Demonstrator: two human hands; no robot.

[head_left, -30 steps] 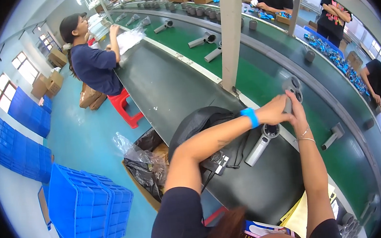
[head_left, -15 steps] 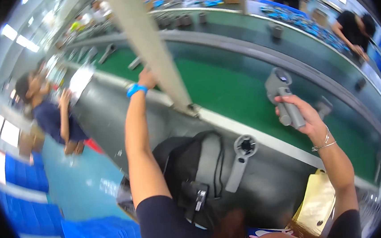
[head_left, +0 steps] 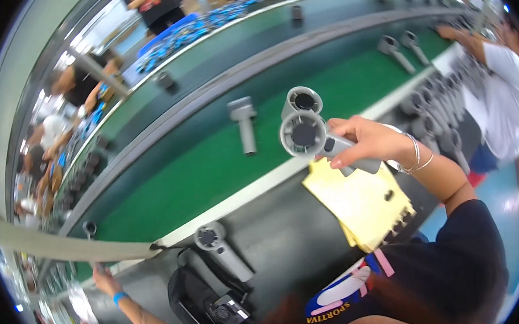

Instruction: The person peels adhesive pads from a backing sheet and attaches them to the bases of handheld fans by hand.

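My right hand [head_left: 373, 144] is closed around two grey handheld fans, holding them above the edge between the green belt and the dark worktop. The nearer fan [head_left: 324, 137] shows its round head and black hub; the farther fan [head_left: 295, 97] is partly hidden behind it. At lower left my left hand [head_left: 105, 281], below a blue wristband, reaches toward the belt's edge beside a post. Its fingers are small and blurred, so whether they hold anything is unclear. Between my hands a third grey fan [head_left: 230, 258] lies on the worktop next to a black bag [head_left: 191, 298].
Yellow sheets [head_left: 360, 200] lie under my right hand. One fan [head_left: 245, 126] and two others [head_left: 400, 53] rest on the green belt [head_left: 194, 188]. The beige post [head_left: 77, 243] stands near my left hand. A co-worker in white [head_left: 503, 82] is at right beside several fans.
The view has swung to the right. My right hand, still gripping the fans, has come from over the belt to the worktop's edge; my left arm now appears lower and farther left.
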